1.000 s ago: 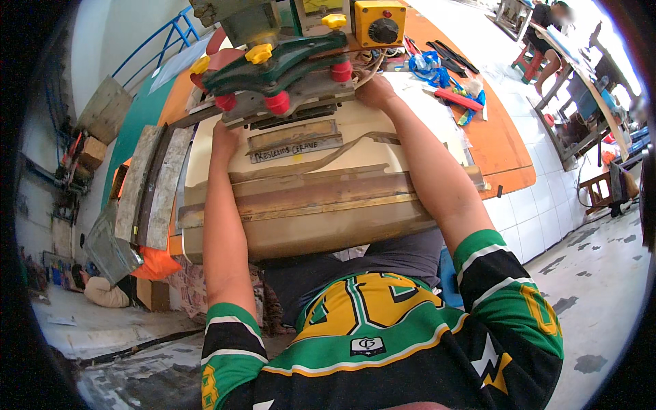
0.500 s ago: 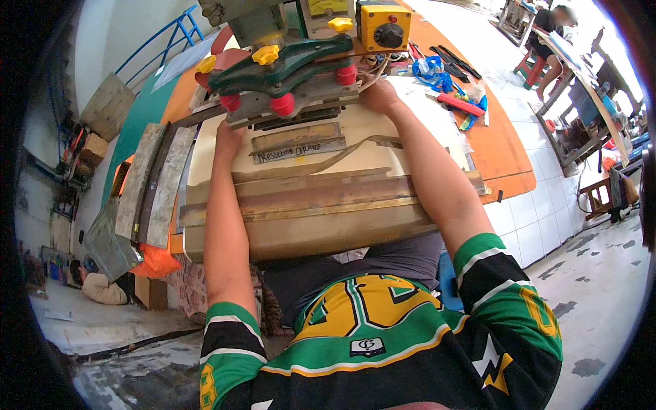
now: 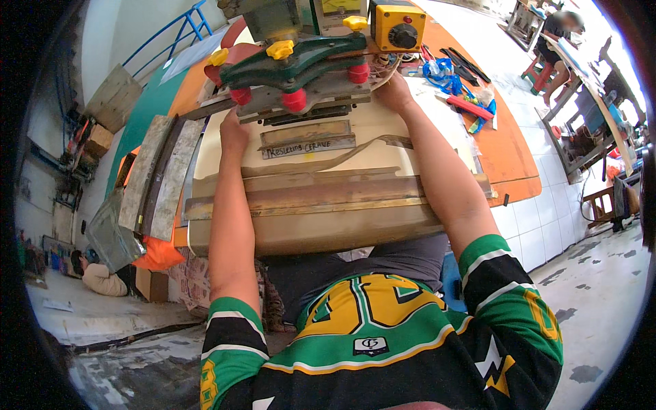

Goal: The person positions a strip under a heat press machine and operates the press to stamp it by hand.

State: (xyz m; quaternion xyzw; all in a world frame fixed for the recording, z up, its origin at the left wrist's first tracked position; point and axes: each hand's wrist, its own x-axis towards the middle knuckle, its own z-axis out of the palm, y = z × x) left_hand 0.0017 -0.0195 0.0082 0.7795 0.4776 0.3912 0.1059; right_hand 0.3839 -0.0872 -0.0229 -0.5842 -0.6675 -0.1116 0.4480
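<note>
Fingers, head view: tips out of sight on both hands, so I cannot tell whether they are spread, pressed together or pinching anything.
Left hand [image 3: 234, 131]: by the left end of the metal plate [image 3: 329, 96], contact unclear.
Right hand [image 3: 394, 93]: by the plate's right end, near cables [image 3: 387, 70].
Metal plate: beneath the green bracket [image 3: 294, 72], over the cream board [image 3: 372, 119].
Change: everything sits slightly farther right, probably a head turn; hands and plate keep their arrangement.
Meaning: work seems no further along.
</note>
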